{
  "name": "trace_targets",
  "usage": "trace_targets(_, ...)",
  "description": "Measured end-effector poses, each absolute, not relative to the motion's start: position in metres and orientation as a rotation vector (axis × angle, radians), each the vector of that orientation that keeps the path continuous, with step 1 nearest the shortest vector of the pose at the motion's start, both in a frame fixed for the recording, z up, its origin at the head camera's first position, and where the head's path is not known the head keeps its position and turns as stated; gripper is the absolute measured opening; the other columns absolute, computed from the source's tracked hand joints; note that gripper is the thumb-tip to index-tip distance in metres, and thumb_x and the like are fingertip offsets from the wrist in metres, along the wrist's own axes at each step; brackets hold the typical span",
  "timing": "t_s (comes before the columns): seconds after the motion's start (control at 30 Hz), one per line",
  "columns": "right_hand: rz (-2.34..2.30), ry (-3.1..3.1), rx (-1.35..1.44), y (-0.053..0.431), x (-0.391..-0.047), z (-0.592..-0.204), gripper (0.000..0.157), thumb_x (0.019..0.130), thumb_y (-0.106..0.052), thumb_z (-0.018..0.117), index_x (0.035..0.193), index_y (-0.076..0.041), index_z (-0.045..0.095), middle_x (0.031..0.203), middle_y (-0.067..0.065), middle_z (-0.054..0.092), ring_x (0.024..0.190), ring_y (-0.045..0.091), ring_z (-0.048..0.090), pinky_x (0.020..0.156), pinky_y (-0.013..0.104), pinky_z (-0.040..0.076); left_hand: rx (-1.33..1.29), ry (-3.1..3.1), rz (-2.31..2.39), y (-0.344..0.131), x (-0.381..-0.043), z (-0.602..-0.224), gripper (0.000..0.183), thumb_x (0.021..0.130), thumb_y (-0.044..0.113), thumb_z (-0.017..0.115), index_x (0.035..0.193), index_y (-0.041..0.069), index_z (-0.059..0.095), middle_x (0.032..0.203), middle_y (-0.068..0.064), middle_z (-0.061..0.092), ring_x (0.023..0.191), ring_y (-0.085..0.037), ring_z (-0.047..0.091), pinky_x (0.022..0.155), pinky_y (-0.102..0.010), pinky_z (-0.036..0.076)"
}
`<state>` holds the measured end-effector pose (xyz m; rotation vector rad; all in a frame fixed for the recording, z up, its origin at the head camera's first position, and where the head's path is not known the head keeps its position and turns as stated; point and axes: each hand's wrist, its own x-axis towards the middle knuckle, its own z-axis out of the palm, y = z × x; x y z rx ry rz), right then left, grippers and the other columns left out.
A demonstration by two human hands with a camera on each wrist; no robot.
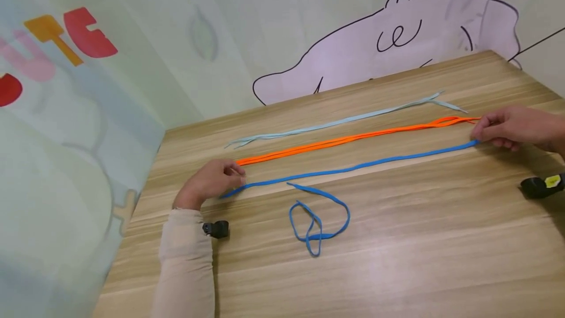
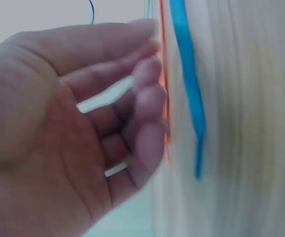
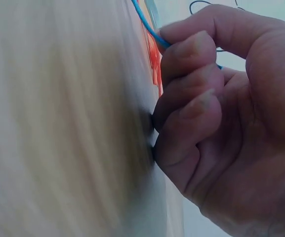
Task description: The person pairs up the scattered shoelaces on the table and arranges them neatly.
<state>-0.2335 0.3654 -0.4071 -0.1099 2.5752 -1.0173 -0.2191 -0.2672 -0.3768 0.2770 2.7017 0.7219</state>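
Note:
My right hand (image 1: 516, 124) pinches the right end of a flat blue shoelace (image 1: 375, 163) between thumb and curled fingers. That shoelace runs nearly straight across the wooden table. At its left end is my left hand (image 1: 214, 180), fingers loosely bent. In the left wrist view the shoelace's tip (image 2: 198, 158) lies on the table apart from the left fingers, which hold nothing. Orange shoelaces (image 1: 309, 147) stretch just behind the blue one, their left end beside my left hand. Another blue shoelace (image 1: 328, 235) lies in loose loops nearer to me.
Behind the orange ones lies a pale blue pair of shoelaces (image 1: 335, 122), roughly parallel, with split tips. The table (image 1: 419, 239) ends at a wall covering (image 1: 229, 28) with cartoon drawings at the back and left. Dark wrist cameras (image 1: 217, 229) sit on both wrists.

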Motion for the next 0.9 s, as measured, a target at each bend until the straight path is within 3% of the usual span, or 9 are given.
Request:
trace_targets(0.2, -1.016, 2.611, -0.086, 0.371, -0.235, -0.409, 0.021, 0.100, -0.020, 0.059, 0.107, -0.002, 0.066, 0.066, 0.003, 0.047, 0.057, 0.018, 0.046, 0.049, 0.031, 0.041, 0.516, 2.669, 0.842, -0.222, -0.214, -0.370, 0.022, 0.096, 0.022, 0.066, 0.115, 0.012, 0.070, 0.097, -0.002, 0.065, 0.091, -0.021, 0.058, 0.081, -0.037, 0.048)
trace_targets(0.43, -1.012, 2.646, -0.055, 0.368, -0.234, -0.407, 0.025, 0.100, -0.023, 0.059, 0.110, -0.001, 0.066, 0.065, 0.001, 0.045, 0.054, 0.018, 0.043, 0.048, 0.032, 0.040, 0.758, 2.537, 0.819, -0.176, -0.206, -0.374, 0.016, 0.092, 0.012, 0.072, 0.108, 0.012, 0.073, 0.095, 0.003, 0.068, 0.089, -0.018, 0.060, 0.076, -0.033, 0.051)
trace_targets(0.73, -1.026, 2.708, 0.017, 0.367, -0.236, -0.407, 0.039, 0.100, -0.036, 0.062, 0.111, 0.001, 0.066, 0.076, 0.003, 0.047, 0.058, 0.020, 0.047, 0.051, 0.033, 0.042, 0.845, 2.605, 0.617, -0.161, -0.203, -0.382, 0.014, 0.091, 0.009, 0.074, 0.103, 0.014, 0.074, 0.093, 0.006, 0.067, 0.090, -0.016, 0.057, 0.080, -0.030, 0.050)
trace_targets(0.9, -1.021, 2.741, 0.081, 0.376, -0.238, -0.409, 0.055, 0.100, -0.044, 0.059, 0.119, 0.006, 0.062, 0.086, 0.006, 0.047, 0.072, 0.021, 0.049, 0.058, 0.033, 0.046, 0.775, 2.602, 0.625, -0.158, -0.202, -0.384, 0.012, 0.091, 0.012, 0.075, 0.102, 0.014, 0.071, 0.087, 0.004, 0.064, 0.083, -0.016, 0.057, 0.075, -0.030, 0.050)
